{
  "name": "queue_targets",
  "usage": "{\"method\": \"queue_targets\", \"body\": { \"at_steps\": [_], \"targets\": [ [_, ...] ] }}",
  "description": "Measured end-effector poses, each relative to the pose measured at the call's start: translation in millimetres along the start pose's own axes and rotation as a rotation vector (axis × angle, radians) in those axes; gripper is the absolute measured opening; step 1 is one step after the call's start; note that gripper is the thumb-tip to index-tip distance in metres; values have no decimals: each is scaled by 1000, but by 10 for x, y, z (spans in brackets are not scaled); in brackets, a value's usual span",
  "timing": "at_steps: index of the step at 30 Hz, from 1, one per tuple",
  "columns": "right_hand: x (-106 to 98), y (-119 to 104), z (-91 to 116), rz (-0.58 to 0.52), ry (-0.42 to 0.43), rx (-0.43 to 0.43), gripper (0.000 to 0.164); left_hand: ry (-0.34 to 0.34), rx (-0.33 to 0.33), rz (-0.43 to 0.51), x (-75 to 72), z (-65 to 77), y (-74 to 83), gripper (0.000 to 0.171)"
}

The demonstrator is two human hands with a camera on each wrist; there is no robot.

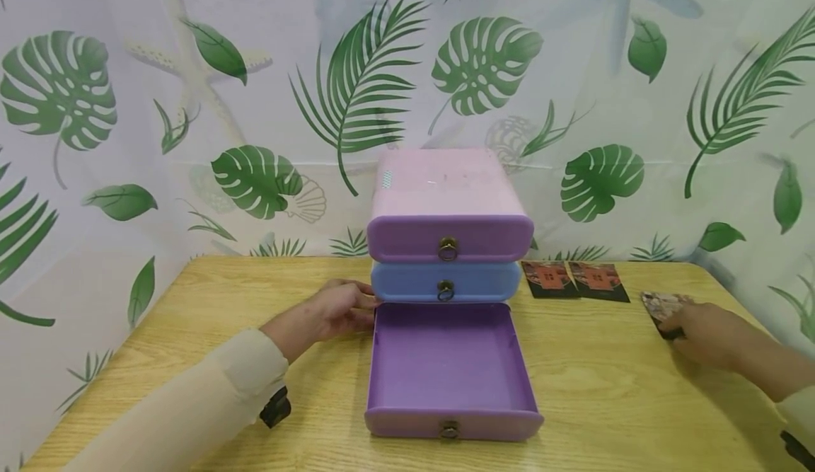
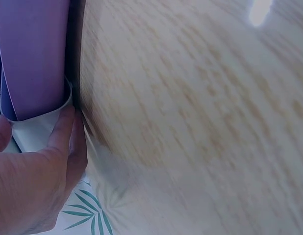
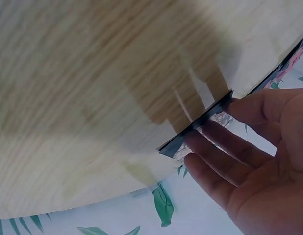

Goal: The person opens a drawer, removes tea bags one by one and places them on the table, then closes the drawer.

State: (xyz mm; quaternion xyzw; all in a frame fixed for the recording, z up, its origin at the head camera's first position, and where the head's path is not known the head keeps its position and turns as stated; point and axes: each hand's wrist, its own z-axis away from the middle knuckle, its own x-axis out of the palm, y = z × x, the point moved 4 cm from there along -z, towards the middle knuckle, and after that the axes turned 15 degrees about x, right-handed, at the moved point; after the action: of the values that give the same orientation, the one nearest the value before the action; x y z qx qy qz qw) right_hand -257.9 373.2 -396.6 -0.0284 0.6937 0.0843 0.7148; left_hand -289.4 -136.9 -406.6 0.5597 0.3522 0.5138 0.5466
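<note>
Partly hidden, indistinct card (image 1: 661, 305); right hand (image 1: 713, 336) gripping

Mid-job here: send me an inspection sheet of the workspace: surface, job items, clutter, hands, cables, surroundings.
Surface: yellow wood-grain table, with a glare spot.
Job's things: three-tier plastic cabinet with pink top; its purple bottom drawer is pulled out, nothing seen inside; purple top drawer and blue middle drawer closed. Flat rectangular printed card in hand, single or several unclear.
Clutter: two flat, dark rectangular cards with red-orange print, right of the cabinet.
Hands: left hand touches the cabinet's left side; right hand pinches the printed card.
Cables: nothing seen.
Surroundings: white sheet printed with green leaves, behind the table.
</note>
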Motion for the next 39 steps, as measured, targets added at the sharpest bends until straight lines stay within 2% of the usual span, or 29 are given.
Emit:
{"method": "queue_targets", "body": {
  "at_steps": [8,15,25,39],
  "targets": [
    [43,-69,-62,32,8,37,29,0,-1,-5,-4,-8,-10,38],
    [23,-63,-145,36,-36,109,38,-9,4,-3,13,-9,22,38],
    [5,-112,-276,27,-62,106,39,-5,7,20,5,5,5,38],
    [86,-92,-444,-6,-131,129,42,-2,4,24,6,12,13,37]
  ]
}}
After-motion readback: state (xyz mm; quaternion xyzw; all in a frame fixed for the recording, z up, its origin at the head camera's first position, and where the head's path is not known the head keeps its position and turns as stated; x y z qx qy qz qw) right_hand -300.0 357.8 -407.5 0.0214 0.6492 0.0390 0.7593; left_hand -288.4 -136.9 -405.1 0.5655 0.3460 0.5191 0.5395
